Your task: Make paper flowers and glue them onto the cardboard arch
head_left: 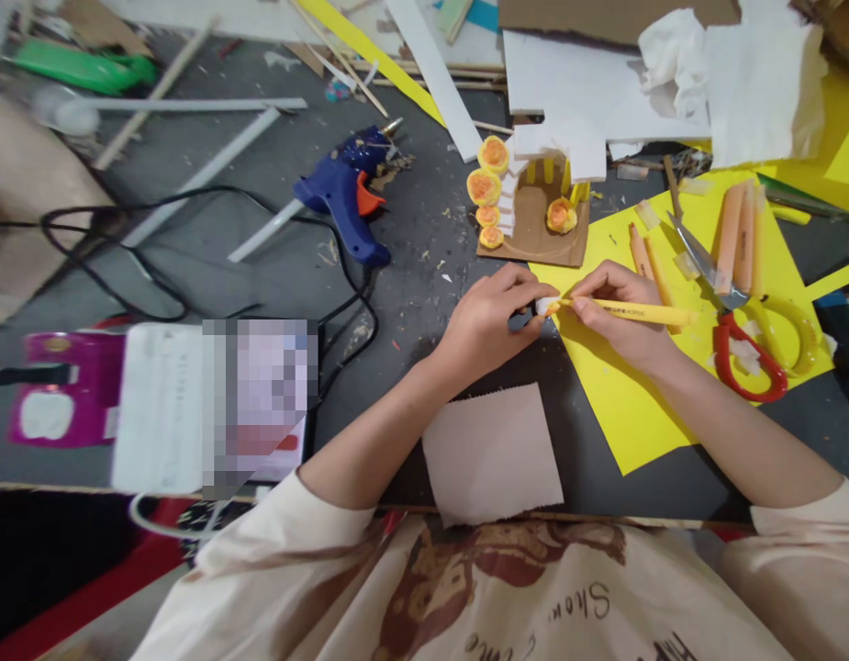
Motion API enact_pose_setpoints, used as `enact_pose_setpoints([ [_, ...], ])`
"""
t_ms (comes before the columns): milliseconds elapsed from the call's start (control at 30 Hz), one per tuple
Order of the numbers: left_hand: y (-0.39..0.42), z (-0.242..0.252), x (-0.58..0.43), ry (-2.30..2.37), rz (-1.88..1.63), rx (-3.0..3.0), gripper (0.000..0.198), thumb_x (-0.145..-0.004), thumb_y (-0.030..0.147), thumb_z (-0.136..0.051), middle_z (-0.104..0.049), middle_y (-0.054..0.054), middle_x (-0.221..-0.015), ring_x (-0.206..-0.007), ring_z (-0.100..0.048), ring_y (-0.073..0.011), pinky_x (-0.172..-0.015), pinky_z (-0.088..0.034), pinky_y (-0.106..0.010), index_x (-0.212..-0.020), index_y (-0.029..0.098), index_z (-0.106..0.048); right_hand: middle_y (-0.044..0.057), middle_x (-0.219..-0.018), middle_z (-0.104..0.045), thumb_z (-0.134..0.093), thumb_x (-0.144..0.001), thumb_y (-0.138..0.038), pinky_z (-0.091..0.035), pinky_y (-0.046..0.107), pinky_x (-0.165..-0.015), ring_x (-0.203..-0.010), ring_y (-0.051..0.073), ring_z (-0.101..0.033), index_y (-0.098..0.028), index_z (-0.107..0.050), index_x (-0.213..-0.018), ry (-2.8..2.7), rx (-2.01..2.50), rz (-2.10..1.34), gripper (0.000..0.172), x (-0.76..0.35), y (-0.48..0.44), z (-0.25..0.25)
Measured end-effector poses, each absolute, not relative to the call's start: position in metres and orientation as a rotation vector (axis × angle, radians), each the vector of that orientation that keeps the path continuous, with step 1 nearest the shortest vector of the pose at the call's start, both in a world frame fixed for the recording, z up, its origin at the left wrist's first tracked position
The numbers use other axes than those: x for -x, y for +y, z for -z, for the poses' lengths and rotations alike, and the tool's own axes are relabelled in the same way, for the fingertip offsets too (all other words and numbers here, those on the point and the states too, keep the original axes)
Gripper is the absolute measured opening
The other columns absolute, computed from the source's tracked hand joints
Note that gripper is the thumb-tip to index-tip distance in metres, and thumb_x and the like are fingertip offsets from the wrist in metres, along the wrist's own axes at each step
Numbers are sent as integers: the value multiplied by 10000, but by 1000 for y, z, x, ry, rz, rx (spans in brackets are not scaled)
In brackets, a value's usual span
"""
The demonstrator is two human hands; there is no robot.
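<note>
My left hand [489, 312] pinches a small white piece [548, 306] with yellow-orange colour on one side. In my right hand [623, 308] is a yellow acrylic marker [648, 312], its tip touching or very near the coloured side of that piece. Just beyond my hands stands a small cardboard model [534, 225] with white steps and several round yellow-orange pieces [484, 187]. Beneath my right hand lies a yellow sheet [623, 418]. A square of brownish paper [497, 454] rests near the table edge in front of me.
A blue glue gun [345, 193] with its black cord [183, 193] lies to the left. Red-handled scissors [747, 367] and several orange markers [737, 239] sit on the right. White foam board [554, 83] and wood strips are at the back. A phone [279, 404] is near the left edge.
</note>
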State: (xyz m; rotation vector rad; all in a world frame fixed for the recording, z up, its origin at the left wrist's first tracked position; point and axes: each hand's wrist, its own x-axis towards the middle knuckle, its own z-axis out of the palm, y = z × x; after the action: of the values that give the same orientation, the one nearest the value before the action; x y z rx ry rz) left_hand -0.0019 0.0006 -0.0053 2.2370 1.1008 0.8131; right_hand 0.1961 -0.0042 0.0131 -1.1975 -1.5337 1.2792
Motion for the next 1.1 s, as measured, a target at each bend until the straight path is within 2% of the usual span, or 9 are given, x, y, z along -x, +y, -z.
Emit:
enact_pose_setpoints([
  [167,1,6,2,1117,-788,-2235,252,-839,136,-560,-651,-65,-1005,-900,-615,-157,-793,-514,-278,-1053,187,-681,-9,-682,-598,-716,-796,-415,-380,257,-548,-609,111,-519,-203,-593,-723,-1536,1204,-1284,256,-196,-4,-12],
  [300,1,6,2,1101,-807,-2224,256,-831,127,-560,-647,-66,-1000,-882,-613,-153,-748,-509,-261,-1049,185,-682,-16,-665,-577,-727,-782,-409,-368,256,-539,-593,108,-499,-204,-571,-698,-1503,1224,-1270,272,-196,-4,-12],
  [833,1,5,3,1090,-808,-2210,264,-822,101,-563,-642,-69,-995,-877,-615,-152,-736,-502,-252,-1049,171,-679,-21,-641,-571,-706,-766,-292,-369,246,-534,-578,102,-499,-197,-562,-665,-1488,1236,-1255,200,-196,-4,-13],
  [933,1,5,3,1063,-840,-2218,253,-825,97,-556,-642,-74,-982,-870,-618,-156,-739,-496,-259,-1039,154,-678,-21,-655,-581,-694,-771,-271,-370,239,-533,-581,100,-507,-194,-580,-693,-1504,1215,-1259,158,-195,-3,-13],
  [1100,1,4,2,1093,-813,-2214,190,-835,141,-580,-662,-56,-972,-831,-611,-145,-733,-470,-256,-1012,158,-647,-29,-626,-561,-695,-756,-252,-375,230,-528,-568,93,-503,-193,-546,-639,-1462,1243,-1192,198,-195,-2,-13],
])
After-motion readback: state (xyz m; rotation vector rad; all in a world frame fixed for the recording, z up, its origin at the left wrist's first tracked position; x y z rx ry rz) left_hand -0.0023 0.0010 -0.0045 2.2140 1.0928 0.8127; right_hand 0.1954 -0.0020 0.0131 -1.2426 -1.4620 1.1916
